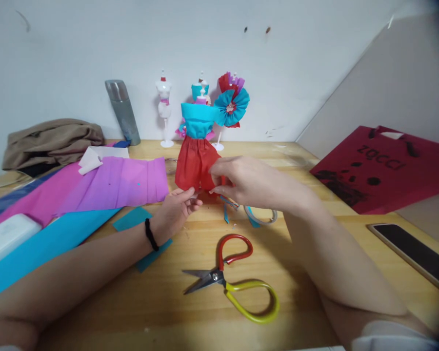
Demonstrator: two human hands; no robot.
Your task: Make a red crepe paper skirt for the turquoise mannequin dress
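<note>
A small white dress form (202, 88) stands upright in front of me, dressed in a turquoise crepe-paper top (198, 122) and a gathered red crepe-paper skirt (194, 160). My left hand (175, 210), with a black band at the wrist, is at the bottom of the skirt. Its thumb and fingers close at a pale piece that looks like the form's base, partly hidden. From the right, my right hand (243, 181) pinches the red skirt near its lower edge. Scissors (215, 277) with one red and one yellow handle lie with blades apart, nearer to me than both hands.
Purple crepe paper (131, 183), a turquoise sheet (69, 234) and brown cloth (54, 139) lie left. Behind stand a bottle (124, 112), a bare dress form (164, 105) and a blue paper flower (232, 107). A tape roll (261, 222), red bag (384, 168) and phone (417, 256) are right.
</note>
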